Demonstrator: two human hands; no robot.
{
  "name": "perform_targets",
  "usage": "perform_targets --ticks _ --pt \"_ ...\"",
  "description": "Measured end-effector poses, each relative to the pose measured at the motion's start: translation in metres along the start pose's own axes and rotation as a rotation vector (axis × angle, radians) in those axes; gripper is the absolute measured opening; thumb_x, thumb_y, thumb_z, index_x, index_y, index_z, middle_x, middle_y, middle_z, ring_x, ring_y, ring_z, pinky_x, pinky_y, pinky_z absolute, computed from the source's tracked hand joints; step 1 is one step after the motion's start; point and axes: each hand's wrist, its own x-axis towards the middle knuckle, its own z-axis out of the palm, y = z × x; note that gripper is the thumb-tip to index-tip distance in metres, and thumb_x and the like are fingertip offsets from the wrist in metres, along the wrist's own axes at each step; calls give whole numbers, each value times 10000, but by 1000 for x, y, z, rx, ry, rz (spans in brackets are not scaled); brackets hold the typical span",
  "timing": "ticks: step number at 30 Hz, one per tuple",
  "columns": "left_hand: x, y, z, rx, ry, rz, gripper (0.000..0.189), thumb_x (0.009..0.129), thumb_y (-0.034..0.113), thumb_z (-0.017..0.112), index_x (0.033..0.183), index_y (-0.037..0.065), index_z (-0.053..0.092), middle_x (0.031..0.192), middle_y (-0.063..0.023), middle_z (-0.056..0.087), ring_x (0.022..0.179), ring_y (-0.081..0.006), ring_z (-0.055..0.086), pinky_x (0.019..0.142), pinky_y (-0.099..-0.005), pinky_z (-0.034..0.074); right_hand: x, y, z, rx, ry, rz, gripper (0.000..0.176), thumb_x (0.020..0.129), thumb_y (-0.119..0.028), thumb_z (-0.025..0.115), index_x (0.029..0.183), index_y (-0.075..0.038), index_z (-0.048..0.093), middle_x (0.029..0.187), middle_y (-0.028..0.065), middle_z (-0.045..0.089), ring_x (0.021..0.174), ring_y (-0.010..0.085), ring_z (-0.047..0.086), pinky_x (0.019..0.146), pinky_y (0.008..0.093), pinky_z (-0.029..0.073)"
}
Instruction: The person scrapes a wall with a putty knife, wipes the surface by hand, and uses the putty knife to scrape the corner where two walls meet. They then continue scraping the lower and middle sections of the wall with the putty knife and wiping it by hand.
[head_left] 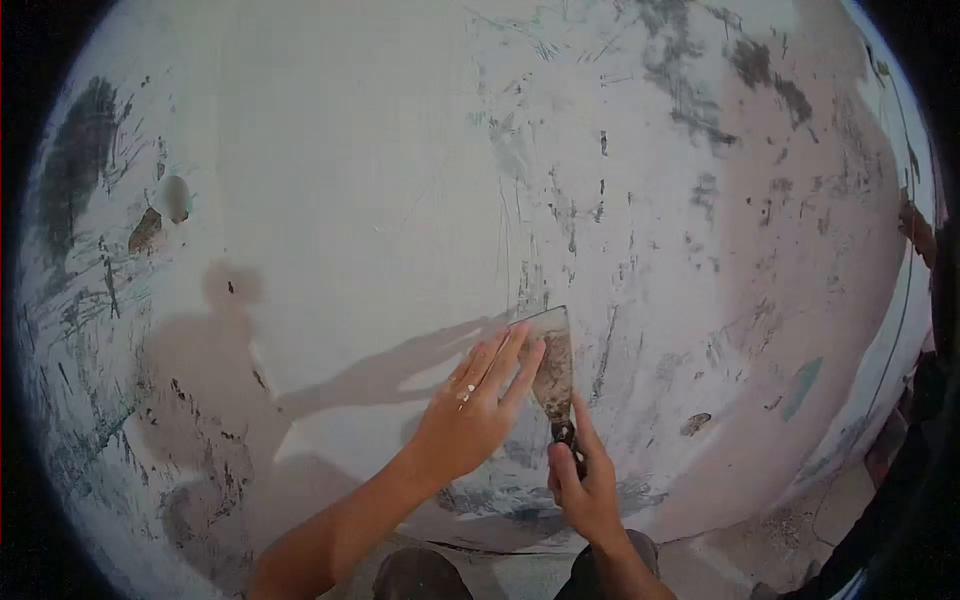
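My right hand is wrapped round the dark handle of a putty knife, its wide, stained metal blade pointing up against the wall. Fingers stretched out, my left hand lies beside the blade, with its fingertips over the blade's left edge. White specks of filler or paint stick to the back of the left hand. Around the blade the wall surface is whitish, with dark scrapes and scratches.
Dark patches and a hole mark the wall at the left. My knees are at its foot, above the floor. At the right edge, part of another person shows, and shadows fall across the wall's left side.
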Motion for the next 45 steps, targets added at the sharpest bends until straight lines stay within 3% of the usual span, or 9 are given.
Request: perform_targets --ticks 3,8,15,22,24,25,32,45 --pt "16 -4 0 -26 90 36 725 749 64 724 1428 -38 493 1490 -248 447 1360 -348 484 1080 -395 478 14 -19 -2 209 79 6 634 1045 -91 455 1607 -39 168 799 -5 525 576 44 449 502 215 387" --pt "54 -14 -5 13 187 -41 762 721 103 767 1414 -57 492 1456 -231 486 1350 -327 497 1062 -374 494 59 -29 15 179 105 -134 616 1049 -89 436 1603 -38 174 790 -5 513 539 35 435 473 218 379" --pt "82 -21 13 359 276 19 550 814 56 638 1328 -119 548 1354 -277 568 1310 -354 538 1064 -375 499 85 -31 33 243 202 -181 600 1053 -58 398 1601 -28 157 789 4 517 507 24 418 444 206 363" --pt "91 -8 5 357 211 -53 555 806 57 641 1308 -159 540 1358 -308 554 1299 -378 546 1068 -382 496 84 -42 29 186 231 -183 583 1057 -54 395 1585 22 162 805 25 563 505 33 421 439 216 377" --pt "93 -8 5 313 219 -39 565 803 60 649 1309 -165 534 1351 -320 555 1278 -385 564 1045 -382 513 82 -45 27 38 266 -304 581 1053 -53 402 1583 25 178 826 31 575 515 31 421 447 215 382" --pt "96 -7 8 373 216 -50 562 807 61 652 1308 -164 534 1349 -323 556 1263 -389 576 1027 -381 526 83 -52 28 211 244 -197 580 1047 -50 405 1583 20 194 843 34 584 536 25 430 464 212 380" --pt "95 -2 0 399 129 -69 541 821 54 648 1304 -163 534 1338 -331 563 1264 -407 576 977 -381 556 76 -65 16 245 135 -130 583 1043 -64 423 1578 23 210 867 35 600 548 22 436 471 209 374" --pt "98 -4 7 255 115 -125 612 820 17 627 1374 -171 449 1396 -315 525 1296 -417 546 1009 -390 542 79 -68 15 209 180 -177 567 1018 -55 412 1547 77 256 905 55 618 589 40 470 530 214 409"
